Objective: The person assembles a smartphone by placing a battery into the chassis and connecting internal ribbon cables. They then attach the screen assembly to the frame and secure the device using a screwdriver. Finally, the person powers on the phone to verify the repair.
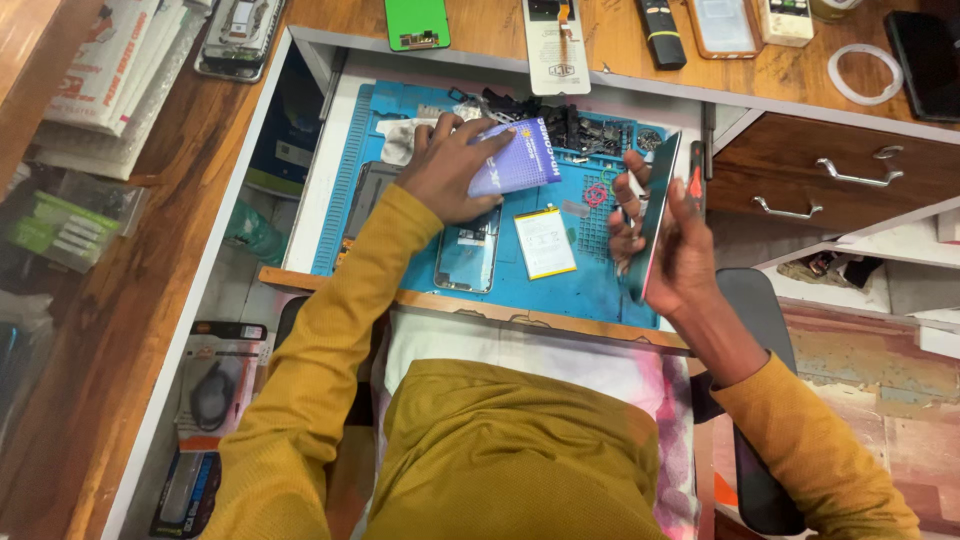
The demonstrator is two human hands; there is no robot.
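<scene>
My left hand (450, 165) grips a small purple-and-white box (522, 157) over the blue work mat (575, 285) in the open drawer. My right hand (672, 245) holds a phone (655, 215) edge-on, tilted upright at the mat's right side. Under and beside my left hand lies an opened phone body (470, 255), face up. A white flat battery (545, 242) rests on the mat between my hands. A dark flat phone part (368, 190) lies by my left wrist.
Small black parts (575, 128) fill the mat's far trays. On the wooden desk behind lie a green panel (417, 23), a white packet (556, 45), a black remote-like bar (660, 35), a phone case (722, 25) and a tape ring (864, 74). Drawers with metal handles (855, 178) stand right.
</scene>
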